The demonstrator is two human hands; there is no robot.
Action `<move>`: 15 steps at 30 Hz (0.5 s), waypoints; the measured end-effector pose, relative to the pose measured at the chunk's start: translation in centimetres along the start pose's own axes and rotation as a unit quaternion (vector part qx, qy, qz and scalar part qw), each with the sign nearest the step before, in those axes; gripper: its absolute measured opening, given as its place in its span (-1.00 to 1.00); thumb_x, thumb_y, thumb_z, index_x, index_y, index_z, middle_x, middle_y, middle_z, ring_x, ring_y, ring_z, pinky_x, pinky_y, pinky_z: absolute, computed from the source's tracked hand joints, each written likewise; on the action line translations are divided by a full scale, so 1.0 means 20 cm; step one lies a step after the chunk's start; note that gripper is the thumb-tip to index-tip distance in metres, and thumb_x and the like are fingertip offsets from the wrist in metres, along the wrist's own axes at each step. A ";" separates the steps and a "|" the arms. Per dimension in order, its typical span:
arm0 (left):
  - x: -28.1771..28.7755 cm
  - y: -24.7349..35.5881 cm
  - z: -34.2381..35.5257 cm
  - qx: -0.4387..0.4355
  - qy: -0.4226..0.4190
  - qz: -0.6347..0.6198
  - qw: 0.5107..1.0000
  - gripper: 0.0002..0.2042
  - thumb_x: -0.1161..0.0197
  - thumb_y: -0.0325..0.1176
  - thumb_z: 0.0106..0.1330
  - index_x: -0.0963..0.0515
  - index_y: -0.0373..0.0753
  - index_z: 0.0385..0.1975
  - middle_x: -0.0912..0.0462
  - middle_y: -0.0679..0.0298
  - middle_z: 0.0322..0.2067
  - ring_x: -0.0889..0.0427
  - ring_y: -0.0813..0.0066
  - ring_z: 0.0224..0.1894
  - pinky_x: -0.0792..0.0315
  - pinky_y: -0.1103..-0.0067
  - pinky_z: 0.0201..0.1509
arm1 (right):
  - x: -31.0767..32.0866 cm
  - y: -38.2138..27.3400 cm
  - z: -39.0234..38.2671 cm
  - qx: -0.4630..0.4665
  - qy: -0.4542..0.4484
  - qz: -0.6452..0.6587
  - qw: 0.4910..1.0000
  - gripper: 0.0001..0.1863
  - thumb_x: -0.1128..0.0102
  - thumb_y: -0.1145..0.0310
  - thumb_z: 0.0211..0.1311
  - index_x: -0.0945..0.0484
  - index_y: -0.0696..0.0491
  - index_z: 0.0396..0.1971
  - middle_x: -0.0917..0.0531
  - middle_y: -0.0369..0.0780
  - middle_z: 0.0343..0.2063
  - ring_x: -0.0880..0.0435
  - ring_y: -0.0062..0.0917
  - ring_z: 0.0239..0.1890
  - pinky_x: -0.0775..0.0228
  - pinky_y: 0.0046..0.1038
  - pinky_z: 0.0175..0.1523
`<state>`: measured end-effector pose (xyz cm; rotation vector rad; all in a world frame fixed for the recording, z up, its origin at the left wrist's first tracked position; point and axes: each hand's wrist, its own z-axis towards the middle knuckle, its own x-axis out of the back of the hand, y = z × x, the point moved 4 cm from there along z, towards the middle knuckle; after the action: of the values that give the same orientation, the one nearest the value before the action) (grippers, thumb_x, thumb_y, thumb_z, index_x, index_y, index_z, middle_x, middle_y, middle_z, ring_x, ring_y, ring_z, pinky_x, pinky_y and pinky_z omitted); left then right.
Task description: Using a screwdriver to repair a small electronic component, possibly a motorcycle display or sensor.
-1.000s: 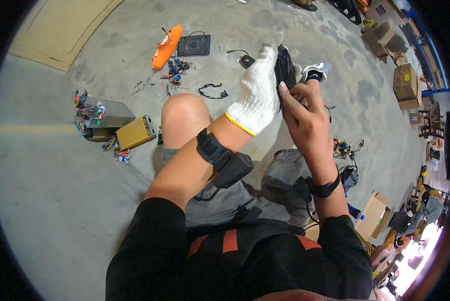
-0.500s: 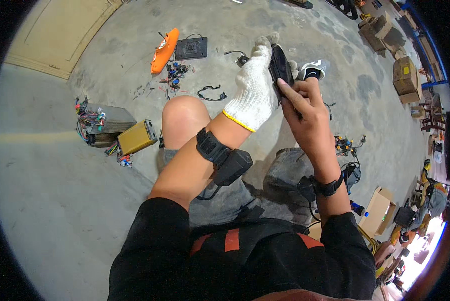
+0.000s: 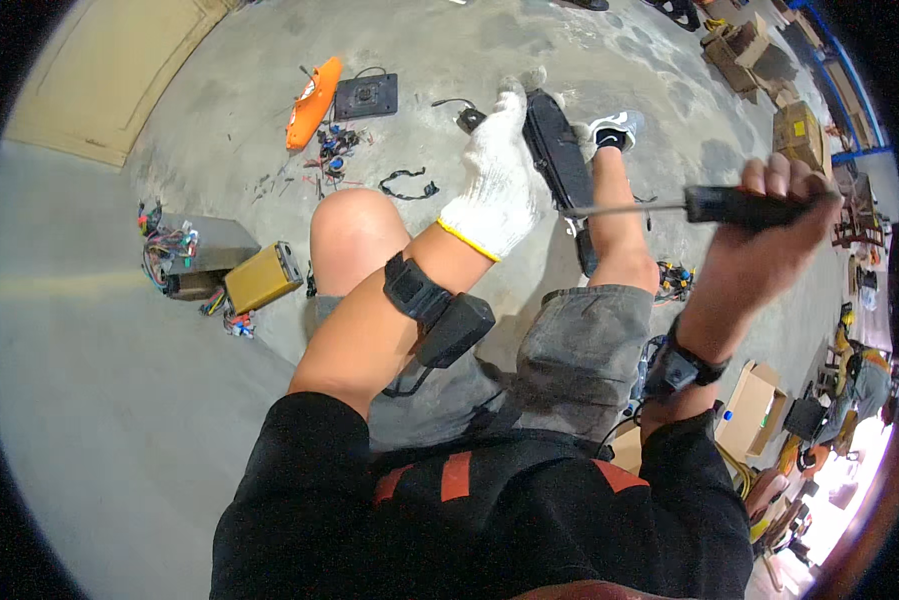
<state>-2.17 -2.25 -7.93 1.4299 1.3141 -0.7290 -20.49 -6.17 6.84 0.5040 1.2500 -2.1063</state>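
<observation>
My left hand (image 3: pixel 502 170), in a white knit glove with a yellow cuff edge, grips a long black plastic part (image 3: pixel 559 150) by its left side, tilted out in front of my knees. Its gloved fingers are partly hidden behind the part. My bare right hand (image 3: pixel 769 230) is closed around the dark handle of a screwdriver (image 3: pixel 714 205), off to the right. The thin metal shaft runs leftward, its tip at the right edge of the black part's lower half; whether it touches, I cannot tell.
On the floor ahead lie an orange shell piece (image 3: pixel 314 103), a black square panel (image 3: pixel 366 96), a heap of small wired connectors (image 3: pixel 337 145) and a black cable (image 3: pixel 407 185). A gold metal box (image 3: pixel 263 278) and a grey finned box (image 3: pixel 214 243) with wires sit left. Cardboard boxes (image 3: pixel 801 135) stand right.
My right hand has left the black part, swung to the right, and now shows a screwdriver in its grip. The black part has turned to show more of its long face.
</observation>
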 end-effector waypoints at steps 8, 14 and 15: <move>-0.02 0.06 -0.02 -0.011 0.000 0.040 0.999 -0.55 0.19 0.06 0.52 -0.46 -0.11 0.11 -0.63 0.12 -0.07 -0.68 0.01 -0.16 -0.61 0.11 -0.04 | 0.04 0.21 -0.14 0.003 -0.061 -0.066 0.996 -0.69 -0.07 0.21 0.44 -0.36 0.04 0.04 -0.51 -0.11 -0.18 -0.57 -0.29 -0.15 -0.50 -0.27 -0.09; -0.01 0.10 -0.07 -0.041 -0.004 0.051 0.998 -0.60 0.15 0.00 0.53 -0.46 -0.09 0.12 -0.64 0.18 -0.13 -0.68 0.08 -0.17 -0.62 0.14 -0.06 | 0.01 0.14 -0.21 -0.023 -0.185 -0.258 0.948 -0.24 -0.15 0.60 0.30 0.03 -0.12 0.38 -0.49 0.05 0.09 -0.65 0.05 -0.03 -0.58 -0.01 0.05; -0.01 0.10 -0.06 -0.042 -0.006 0.028 0.999 -0.61 0.14 0.00 0.53 -0.46 -0.10 0.10 -0.63 0.18 -0.14 -0.68 0.08 -0.17 -0.61 0.14 -0.06 | 0.02 0.12 -0.21 0.021 -0.168 -0.281 0.945 -0.24 -0.17 0.58 0.30 0.02 -0.13 0.38 -0.49 0.06 0.09 -0.64 0.09 -0.03 -0.58 0.03 0.04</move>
<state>-0.59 -0.92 -6.77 1.3878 1.2753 -0.6381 -19.19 -3.46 3.04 -0.2306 1.2428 -2.5480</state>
